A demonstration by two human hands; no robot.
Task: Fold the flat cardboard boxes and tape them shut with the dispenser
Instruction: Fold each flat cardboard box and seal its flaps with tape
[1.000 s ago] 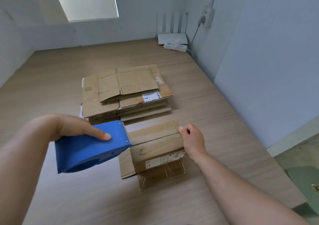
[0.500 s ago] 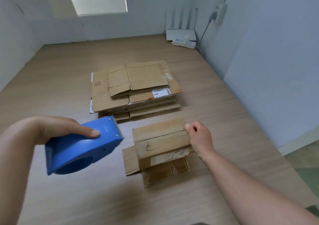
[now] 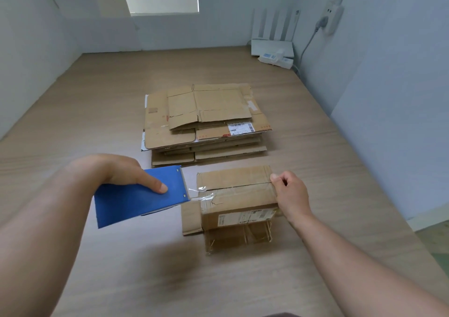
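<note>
A small folded cardboard box stands on the wooden table in front of me, with clear tape along its top seam and a loose flap at its left end. My left hand grips a blue tape dispenser just left of the box; a strip of clear tape runs from its toothed edge to the box's left end. My right hand holds the right end of the box, thumb on the top edge and fingers curled against the side. Behind the box lies a stack of flat cardboard boxes.
A white router and a power strip sit at the table's far right corner beside the wall. A wall runs along the right side. The table's right edge drops off beyond my right forearm.
The dispenser has come back to the box's left end after swinging away to the left, and a strip of tape now joins it to the box. My right hand has stayed on the box's right end.
</note>
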